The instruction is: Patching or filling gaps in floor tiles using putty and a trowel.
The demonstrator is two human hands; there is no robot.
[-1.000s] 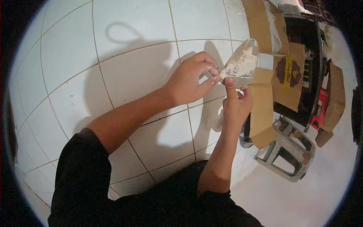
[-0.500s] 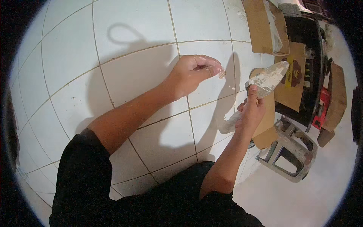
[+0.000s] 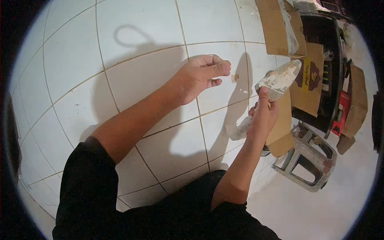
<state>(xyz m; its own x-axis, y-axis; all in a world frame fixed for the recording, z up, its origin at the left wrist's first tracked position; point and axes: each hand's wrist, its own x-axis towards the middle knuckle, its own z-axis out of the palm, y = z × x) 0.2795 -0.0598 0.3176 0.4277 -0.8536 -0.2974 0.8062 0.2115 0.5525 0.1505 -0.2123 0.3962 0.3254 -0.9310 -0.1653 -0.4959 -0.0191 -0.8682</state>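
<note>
Holding the crusted blade [image 3: 281, 79] at right, before brown cardboard [image 3: 305, 100], we are pinching its near end in the closed fingers of our right hand [image 3: 264, 117]; our left hand [image 3: 200, 79] is hovering loosely curled, contents unclear. We are risking a drop, should flaky crust be slipping.

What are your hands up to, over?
Right hand gripping smeared blade-shaped tool. Left hand half-curled, apart from it. Printed cardboard behind tool, partly covered in view.

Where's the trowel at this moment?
In the head view, the trowel is right of centre, held in the right hand, its pointed tip toward the upper right, overlapping in view the brown cardboard flap.
</note>
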